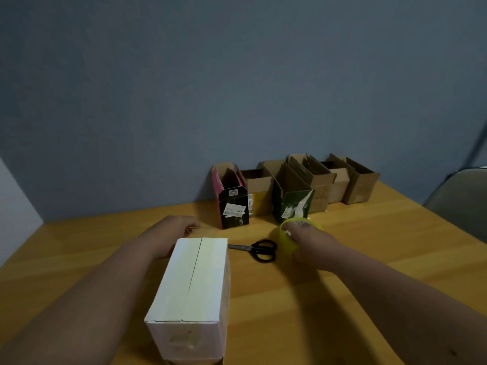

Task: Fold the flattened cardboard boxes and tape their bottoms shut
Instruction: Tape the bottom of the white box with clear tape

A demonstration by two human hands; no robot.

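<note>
A white cardboard box [195,288] stands on the wooden table [342,259] close to me, its two closed bottom flaps facing up with a seam down the middle. My left hand [174,229] lies just beyond the box's far left corner, fingers curled, seemingly pinching the end of a thin tape strip. My right hand [308,245] grips a yellow-green tape roll [290,233] to the right of the box, above the table. Black scissors [259,249] lie between the box and the roll.
A row of several folded boxes stands against the blue wall: a black and pink one [232,201], a green one [292,204] and brown ones [350,183]. A grey chair [463,198] stands at the table's right edge.
</note>
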